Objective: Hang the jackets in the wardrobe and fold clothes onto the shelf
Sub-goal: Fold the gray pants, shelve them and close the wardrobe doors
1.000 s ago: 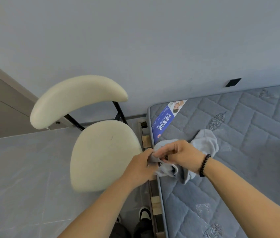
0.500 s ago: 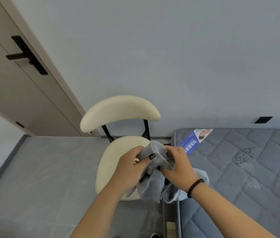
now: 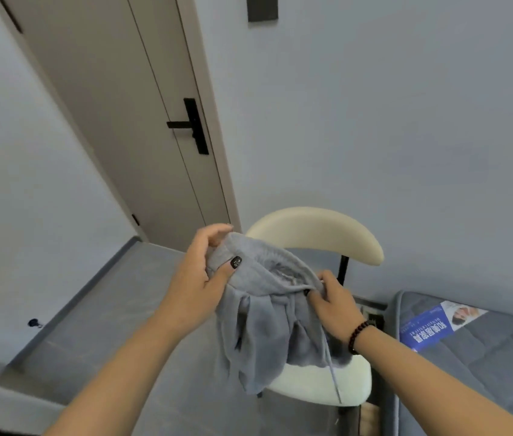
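Both hands are gripping the grey shorts (image 3: 267,313) in the air above the cream chair (image 3: 321,382), left hand (image 3: 198,278) pinching one waistband end higher, right hand (image 3: 332,302) clutching the other, so the waistband is running crosswise between them and the legs are dangling straight down

The grey shorts (image 3: 267,313) hide most of the chair (image 3: 318,229) seat and part of its black frame. The mattress (image 3: 481,366) is cut off at the right and bottom edges. Print on its blue label (image 3: 431,325) is too small to read. The left hand (image 3: 200,278) fingertips are tucked behind the waistband.
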`<control>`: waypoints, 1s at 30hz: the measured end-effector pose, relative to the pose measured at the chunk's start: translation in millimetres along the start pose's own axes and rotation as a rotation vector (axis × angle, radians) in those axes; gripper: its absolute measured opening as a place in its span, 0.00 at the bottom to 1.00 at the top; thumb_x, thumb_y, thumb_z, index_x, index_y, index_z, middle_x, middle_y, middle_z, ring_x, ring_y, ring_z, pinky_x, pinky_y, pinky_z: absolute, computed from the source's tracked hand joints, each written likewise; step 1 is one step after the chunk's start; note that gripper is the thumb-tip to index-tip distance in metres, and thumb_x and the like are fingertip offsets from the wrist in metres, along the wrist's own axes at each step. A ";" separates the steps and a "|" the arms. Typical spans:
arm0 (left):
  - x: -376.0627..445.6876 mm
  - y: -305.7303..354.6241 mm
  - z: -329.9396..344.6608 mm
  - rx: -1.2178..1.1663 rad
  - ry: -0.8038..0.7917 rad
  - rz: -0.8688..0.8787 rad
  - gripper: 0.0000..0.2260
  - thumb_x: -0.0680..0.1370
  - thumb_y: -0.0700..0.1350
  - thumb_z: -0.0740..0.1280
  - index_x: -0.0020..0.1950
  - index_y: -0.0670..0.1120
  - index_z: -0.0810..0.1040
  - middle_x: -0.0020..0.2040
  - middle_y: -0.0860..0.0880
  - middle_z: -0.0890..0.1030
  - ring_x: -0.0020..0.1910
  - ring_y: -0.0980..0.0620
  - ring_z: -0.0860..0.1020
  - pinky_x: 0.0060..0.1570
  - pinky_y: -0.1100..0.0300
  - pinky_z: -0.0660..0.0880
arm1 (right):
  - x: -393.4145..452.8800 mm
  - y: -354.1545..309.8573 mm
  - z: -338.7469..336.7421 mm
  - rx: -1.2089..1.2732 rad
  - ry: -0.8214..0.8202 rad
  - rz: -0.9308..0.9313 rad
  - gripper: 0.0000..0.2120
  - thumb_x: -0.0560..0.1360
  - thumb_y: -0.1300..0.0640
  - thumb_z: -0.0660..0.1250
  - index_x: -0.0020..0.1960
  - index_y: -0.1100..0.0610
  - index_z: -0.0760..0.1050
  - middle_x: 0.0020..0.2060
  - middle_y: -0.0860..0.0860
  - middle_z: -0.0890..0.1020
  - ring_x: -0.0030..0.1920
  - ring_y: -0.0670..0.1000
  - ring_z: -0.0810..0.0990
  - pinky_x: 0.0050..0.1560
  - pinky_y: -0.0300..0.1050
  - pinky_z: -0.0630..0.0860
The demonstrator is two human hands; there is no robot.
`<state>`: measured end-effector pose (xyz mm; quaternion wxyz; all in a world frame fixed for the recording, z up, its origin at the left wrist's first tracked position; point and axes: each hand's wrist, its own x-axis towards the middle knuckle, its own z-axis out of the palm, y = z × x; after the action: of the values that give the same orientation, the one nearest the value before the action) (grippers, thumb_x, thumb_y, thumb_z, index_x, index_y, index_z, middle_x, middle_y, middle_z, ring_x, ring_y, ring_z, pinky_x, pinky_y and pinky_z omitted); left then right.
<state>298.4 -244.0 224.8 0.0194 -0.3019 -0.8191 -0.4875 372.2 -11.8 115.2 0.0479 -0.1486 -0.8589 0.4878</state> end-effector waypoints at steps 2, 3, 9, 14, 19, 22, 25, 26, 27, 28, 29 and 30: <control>-3.8 -13.7 -32.0 0.154 -0.126 0.051 0.26 0.80 0.41 0.64 0.69 0.68 0.65 0.64 0.66 0.67 0.61 0.66 0.69 0.56 0.75 0.67 | 8.2 -25.8 8.7 -0.027 -0.005 -0.083 0.02 0.79 0.58 0.60 0.50 0.53 0.69 0.33 0.49 0.76 0.31 0.44 0.72 0.30 0.36 0.66; -6.6 -21.3 -48.3 0.256 -0.210 0.062 0.27 0.81 0.41 0.63 0.71 0.69 0.63 0.65 0.67 0.64 0.61 0.69 0.67 0.56 0.77 0.65 | 11.7 -39.2 13.1 -0.045 -0.013 -0.129 0.02 0.79 0.58 0.60 0.52 0.52 0.69 0.32 0.48 0.75 0.30 0.43 0.71 0.29 0.34 0.65; -38.2 -61.7 -133.0 0.482 -0.469 -0.137 0.21 0.72 0.51 0.75 0.63 0.57 0.75 0.59 0.58 0.70 0.56 0.61 0.71 0.57 0.69 0.68 | 25.4 -118.4 44.6 -0.150 -0.038 -0.357 0.14 0.77 0.54 0.66 0.56 0.49 0.63 0.24 0.47 0.67 0.22 0.44 0.64 0.26 0.35 0.64; -75.8 -73.0 -187.3 0.502 -0.346 -0.137 0.15 0.69 0.52 0.78 0.38 0.53 0.72 0.38 0.58 0.75 0.38 0.60 0.72 0.37 0.64 0.67 | 27.8 -167.1 84.1 -0.258 -0.193 -0.506 0.12 0.76 0.53 0.67 0.51 0.48 0.63 0.24 0.47 0.69 0.23 0.43 0.66 0.26 0.35 0.63; -115.8 -83.0 -234.1 0.635 -0.308 -0.185 0.15 0.76 0.46 0.69 0.52 0.65 0.70 0.42 0.62 0.78 0.41 0.64 0.74 0.43 0.60 0.72 | 21.9 -203.5 126.1 -0.306 -0.312 -0.558 0.11 0.75 0.51 0.68 0.48 0.46 0.65 0.27 0.50 0.74 0.25 0.44 0.67 0.29 0.37 0.66; -138.7 -88.0 -248.8 0.625 -0.466 -0.224 0.25 0.79 0.40 0.61 0.70 0.64 0.67 0.56 0.59 0.73 0.55 0.59 0.72 0.57 0.60 0.70 | 16.9 -227.1 152.9 -0.321 -0.348 -0.595 0.12 0.75 0.50 0.67 0.44 0.42 0.62 0.28 0.52 0.75 0.26 0.46 0.68 0.29 0.38 0.67; -163.5 -93.2 -258.7 0.618 -0.526 -0.268 0.21 0.79 0.39 0.58 0.64 0.61 0.75 0.48 0.59 0.70 0.49 0.58 0.70 0.52 0.57 0.70 | 10.5 -252.2 178.6 -0.376 -0.377 -0.662 0.14 0.75 0.50 0.67 0.44 0.41 0.60 0.27 0.51 0.74 0.26 0.47 0.69 0.28 0.40 0.68; -171.4 -94.9 -265.5 0.634 -0.510 -0.271 0.17 0.79 0.39 0.58 0.60 0.57 0.77 0.47 0.59 0.70 0.49 0.57 0.71 0.52 0.56 0.71 | 7.5 -259.1 186.6 -0.412 -0.397 -0.693 0.14 0.75 0.49 0.67 0.45 0.42 0.60 0.26 0.51 0.74 0.25 0.48 0.69 0.28 0.41 0.68; -178.5 -96.8 -274.5 0.663 -0.474 -0.270 0.14 0.79 0.39 0.57 0.55 0.53 0.79 0.47 0.57 0.71 0.49 0.56 0.72 0.52 0.55 0.71 | 4.3 -264.7 194.1 -0.453 -0.426 -0.721 0.15 0.74 0.48 0.68 0.45 0.42 0.59 0.25 0.51 0.74 0.25 0.48 0.70 0.28 0.43 0.68; -184.7 -98.8 -285.2 0.701 -0.427 -0.259 0.12 0.79 0.39 0.57 0.52 0.49 0.79 0.47 0.55 0.72 0.49 0.56 0.72 0.51 0.56 0.70 | 0.6 -269.4 201.3 -0.493 -0.466 -0.742 0.16 0.74 0.46 0.69 0.46 0.42 0.59 0.25 0.51 0.74 0.25 0.48 0.69 0.27 0.42 0.67; -190.0 -100.9 -297.3 0.749 -0.370 -0.242 0.11 0.79 0.40 0.57 0.48 0.46 0.79 0.46 0.53 0.72 0.47 0.56 0.72 0.49 0.58 0.69 | -2.9 -273.1 208.6 -0.522 -0.518 -0.752 0.18 0.72 0.44 0.70 0.47 0.42 0.59 0.26 0.49 0.74 0.25 0.47 0.69 0.26 0.42 0.67; -195.4 -102.5 -310.0 0.792 -0.308 -0.230 0.11 0.79 0.40 0.56 0.44 0.44 0.78 0.44 0.53 0.71 0.45 0.57 0.71 0.45 0.60 0.68 | -5.9 -275.7 216.0 -0.551 -0.572 -0.757 0.21 0.70 0.42 0.72 0.47 0.43 0.59 0.26 0.49 0.74 0.26 0.47 0.69 0.26 0.41 0.66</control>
<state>324.1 -623.2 242.9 -0.0431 -0.2471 -0.9644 -0.0840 271.3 -323.8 238.3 -0.0561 0.3025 -0.9270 0.2144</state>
